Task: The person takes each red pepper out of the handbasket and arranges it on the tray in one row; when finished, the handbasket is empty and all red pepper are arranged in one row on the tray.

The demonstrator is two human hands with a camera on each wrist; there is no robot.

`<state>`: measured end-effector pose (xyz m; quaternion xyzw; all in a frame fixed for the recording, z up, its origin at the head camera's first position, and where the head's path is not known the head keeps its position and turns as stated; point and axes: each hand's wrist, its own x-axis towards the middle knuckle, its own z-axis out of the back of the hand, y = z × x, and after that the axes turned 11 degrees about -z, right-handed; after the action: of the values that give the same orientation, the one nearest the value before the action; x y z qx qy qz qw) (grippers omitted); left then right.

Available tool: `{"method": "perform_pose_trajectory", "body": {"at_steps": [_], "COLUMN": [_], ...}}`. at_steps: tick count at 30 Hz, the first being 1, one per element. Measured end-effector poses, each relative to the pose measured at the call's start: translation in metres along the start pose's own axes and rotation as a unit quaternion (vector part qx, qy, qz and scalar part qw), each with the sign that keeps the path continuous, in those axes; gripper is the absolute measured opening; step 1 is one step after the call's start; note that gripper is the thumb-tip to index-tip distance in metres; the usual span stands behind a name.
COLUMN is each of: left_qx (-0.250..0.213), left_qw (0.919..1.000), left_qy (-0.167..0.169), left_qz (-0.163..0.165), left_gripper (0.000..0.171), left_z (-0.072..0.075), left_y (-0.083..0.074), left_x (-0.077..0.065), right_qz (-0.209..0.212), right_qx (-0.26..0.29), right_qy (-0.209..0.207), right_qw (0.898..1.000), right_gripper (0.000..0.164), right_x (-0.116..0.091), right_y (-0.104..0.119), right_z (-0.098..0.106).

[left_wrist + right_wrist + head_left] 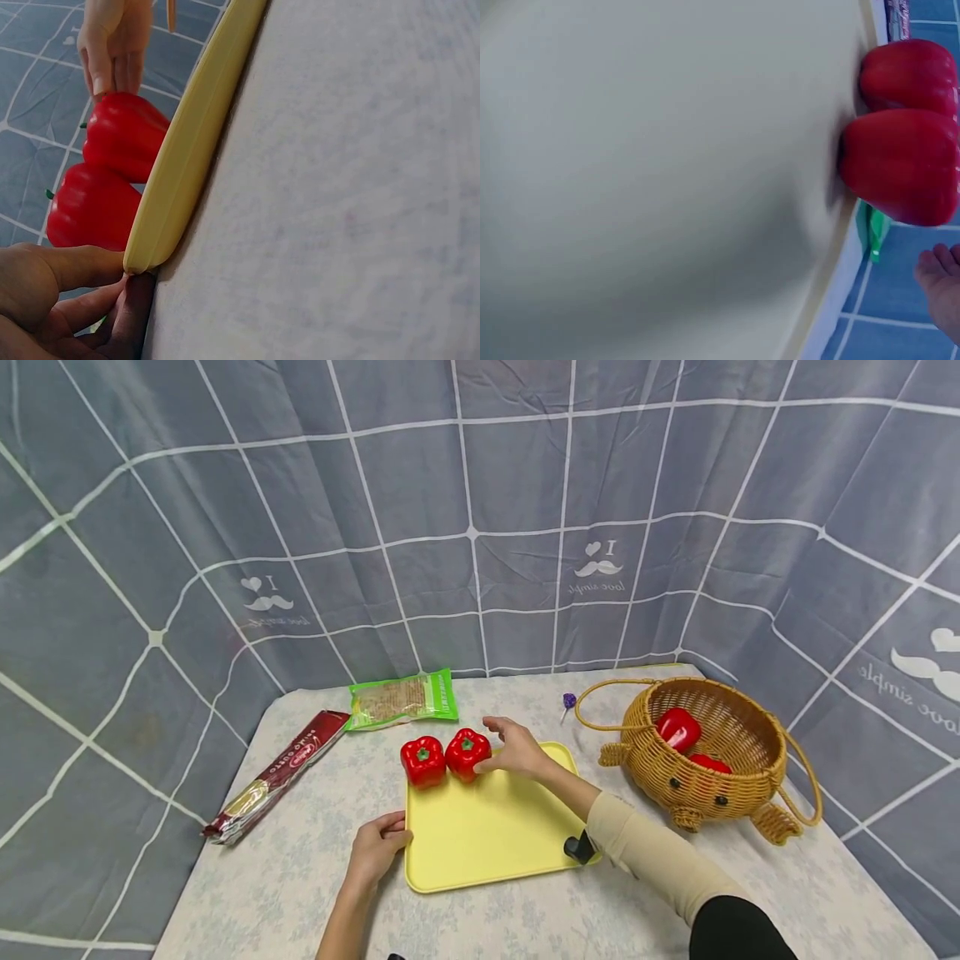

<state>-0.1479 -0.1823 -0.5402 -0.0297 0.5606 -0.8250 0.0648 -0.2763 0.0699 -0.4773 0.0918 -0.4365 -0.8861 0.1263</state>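
Note:
Two red bell peppers with green stems stand side by side at the far left corner of a yellow tray [487, 835]: the left pepper [423, 763] and the right pepper [467, 755]. My left hand [373, 850] pinches the tray's left edge; in the left wrist view its thumb lies above the rim and its fingers below. Just right of the right pepper is my right hand [517, 750], thumb and fingers spread apart. The right wrist view shows a gap between that hand [943, 281] and the nearer pepper [900, 166].
A wicker basket [645, 768] at the right holds a red pepper [678, 729] and another red item [709, 763]. Behind the tray lie a green-edged food packet [401, 700] and a purple lollipop [569, 701]. A long dark-red packet [277, 777] lies at left.

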Motion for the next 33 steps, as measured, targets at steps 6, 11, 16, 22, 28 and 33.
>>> {"method": "perform_pose_trajectory", "body": {"at_steps": [6,11,16,22,28,33], "left_qx": [0.001,0.001,0.004,0.008,0.006,0.003], "left_qw": [1.0,1.0,1.0,0.9999,0.9999,0.9999], "left_qy": [0.002,0.002,0.004,0.006,0.007,0.007], "left_qz": [-0.001,0.0,0.003,-0.005,-0.006,-0.007], "left_gripper": [0.04,0.04,0.041,0.042,0.042,0.042], "left_z": [0.0,0.0,-0.001,0.001,0.001,0.0], "left_y": [0.0,0.001,0.0,-0.001,0.0,0.0], "left_x": [0.0,0.001,0.001,0.0,0.0,0.0], "right_qz": [-0.012,-0.024,-0.043,-0.07,-0.093,-0.121], "right_qx": [0.02,0.038,0.042,0.038,0.034,0.018], "right_qy": [-0.012,-0.031,-0.057,-0.079,-0.093,-0.101], "right_qw": [1.0,0.999,0.997,0.994,0.991,0.987], "right_gripper": [0.084,0.082,0.082,0.083,0.08,0.084], "right_x": [-0.005,-0.013,-0.025,-0.039,-0.053,-0.064], "right_y": [0.003,0.003,-0.002,-0.015,-0.031,-0.048], "right_z": [0.023,0.057,0.096,0.135,0.164,0.187]}}
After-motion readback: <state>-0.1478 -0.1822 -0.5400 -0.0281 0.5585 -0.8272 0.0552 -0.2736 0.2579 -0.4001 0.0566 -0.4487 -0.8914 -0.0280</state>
